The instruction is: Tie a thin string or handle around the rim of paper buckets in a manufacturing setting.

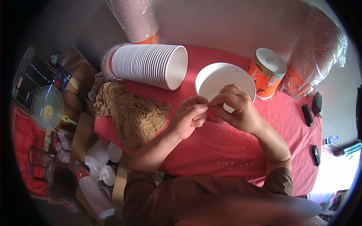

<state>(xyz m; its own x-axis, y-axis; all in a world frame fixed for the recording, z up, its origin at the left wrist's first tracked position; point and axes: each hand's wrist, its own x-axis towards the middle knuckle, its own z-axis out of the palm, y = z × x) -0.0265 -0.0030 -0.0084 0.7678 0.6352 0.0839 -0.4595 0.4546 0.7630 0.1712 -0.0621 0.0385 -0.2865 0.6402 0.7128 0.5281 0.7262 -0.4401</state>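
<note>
My left hand [189,117] and my right hand [240,107] meet fingertip to fingertip over the near side of a white paper bucket [209,77]. Both pinch something tiny and dark between thumb and forefinger, too small for me to name. The bucket stands upright with its mouth up, and my hands hide part of its inside and near wall. To the left of my left forearm, a heap of tan cords [132,113] lies along the table edge.
A red cloth [196,150] covers the table, dotted with small pale specks. Nested white buckets [145,64] lie sideways at the back left. An orange lidded bucket [264,77] and a wrapped stack [315,52] stand right, near a black remote [316,155]. Left is a carton [83,132].
</note>
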